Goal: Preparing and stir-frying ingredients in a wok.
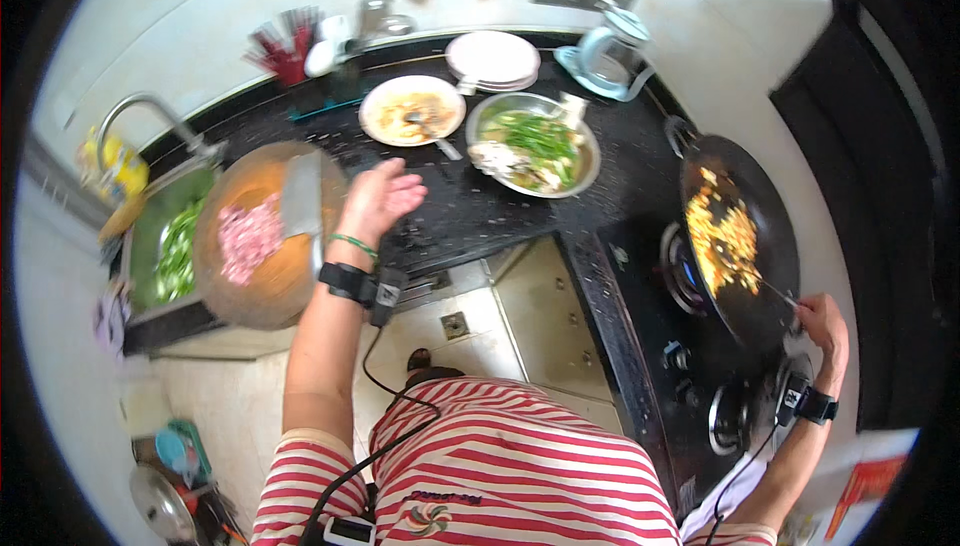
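Observation:
My left hand (384, 197) is held above the black counter with its fingers apart, beside a round wooden chopping board (259, 306). On the board are chopped pink meat (251, 237) and a cleaver (301, 197). My right hand (823, 323) grips the handle of a metal utensil (780, 293), whose head lies among yellow food pieces (720, 227) in a black wok (776, 208). Blue flame shows at the gas burner (679, 268) by the wok. Between my hands, a metal bowl (592, 163) holds green vegetables and pale pieces. A white plate (366, 117) of food with a spoon stands beside it.
Stacked plates (493, 58) and a glass kettle (619, 43) stand along the wall. A utensil holder (307, 96) is behind the board. At left, a sink (142, 246) with cut greens (178, 253) lies under a curved tap (142, 98). A second burner (726, 420) is near my right forearm.

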A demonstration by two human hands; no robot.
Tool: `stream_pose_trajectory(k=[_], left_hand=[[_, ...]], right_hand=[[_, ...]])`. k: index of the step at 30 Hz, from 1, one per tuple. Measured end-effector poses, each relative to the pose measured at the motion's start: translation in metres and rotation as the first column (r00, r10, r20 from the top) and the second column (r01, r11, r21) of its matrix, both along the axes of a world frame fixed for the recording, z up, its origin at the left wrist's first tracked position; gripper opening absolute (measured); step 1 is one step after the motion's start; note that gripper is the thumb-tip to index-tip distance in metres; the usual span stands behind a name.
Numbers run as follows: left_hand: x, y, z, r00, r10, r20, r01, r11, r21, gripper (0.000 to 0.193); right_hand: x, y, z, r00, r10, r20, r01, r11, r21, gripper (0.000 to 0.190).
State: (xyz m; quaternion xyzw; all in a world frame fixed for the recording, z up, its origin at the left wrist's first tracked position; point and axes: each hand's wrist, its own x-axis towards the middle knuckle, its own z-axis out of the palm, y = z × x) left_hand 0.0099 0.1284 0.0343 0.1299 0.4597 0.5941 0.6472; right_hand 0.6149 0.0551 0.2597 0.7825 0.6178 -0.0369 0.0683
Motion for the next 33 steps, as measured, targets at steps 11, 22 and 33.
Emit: stream_pose_trajectory(k=[11,22,33], left_hand=[[-0.016,0.157,-0.073,0.976,0.209,0.065,-0.192,0.960,-0.202,0.047],[-0.023,0.197,-0.086,0.994,0.072,-0.082,-0.085,0.983,-0.162,0.028],[-0.023,0.206,-0.091,0.980,0.151,-0.133,-0.161,0.985,-0.067,0.033]], right_hand=[[0.026,0.018,0.070,0.955,-0.265,0.130,0.284,0.947,-0.153,0.019],[0.039,0.142,-0.011,0.904,-0.276,0.326,0.246,0.960,0.130,0.021],[-0.034,0.168,-0.044,0.714,0.050,0.698,-0.386,0.860,0.334,0.007]])
